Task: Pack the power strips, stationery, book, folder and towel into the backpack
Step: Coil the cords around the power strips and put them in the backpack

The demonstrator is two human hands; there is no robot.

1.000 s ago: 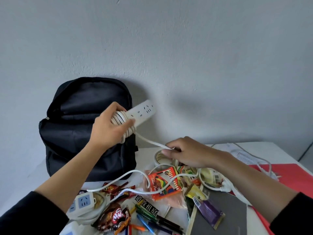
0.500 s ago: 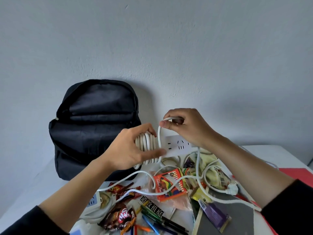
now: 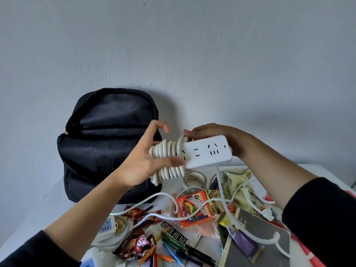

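Note:
My left hand (image 3: 148, 160) grips the coiled end of a white power strip (image 3: 207, 152), held above the table in front of the black backpack (image 3: 104, 143). Its thick white cable (image 3: 167, 160) is wound around the strip in several turns. My right hand (image 3: 210, 133) reaches over the strip's top and pinches the cable at the latest turn. The loose cable trails down across the clutter to a plug (image 3: 267, 213). A second power strip (image 3: 107, 227) lies at the lower left. A yellowish towel (image 3: 234, 182), a dark book (image 3: 256, 239), pens (image 3: 185, 251) and a red folder (image 3: 312, 253) lie on the table.
The backpack stands against the grey wall with its top zip open. An orange crayon box (image 3: 194, 209), tape rolls (image 3: 193, 179) and snack wrappers (image 3: 138, 245) crowd the white table (image 3: 316, 170) below my hands.
My right hand carried the cable up and over the strip, adding another turn. Both hands and the strip have shifted right, and the socket face now shows.

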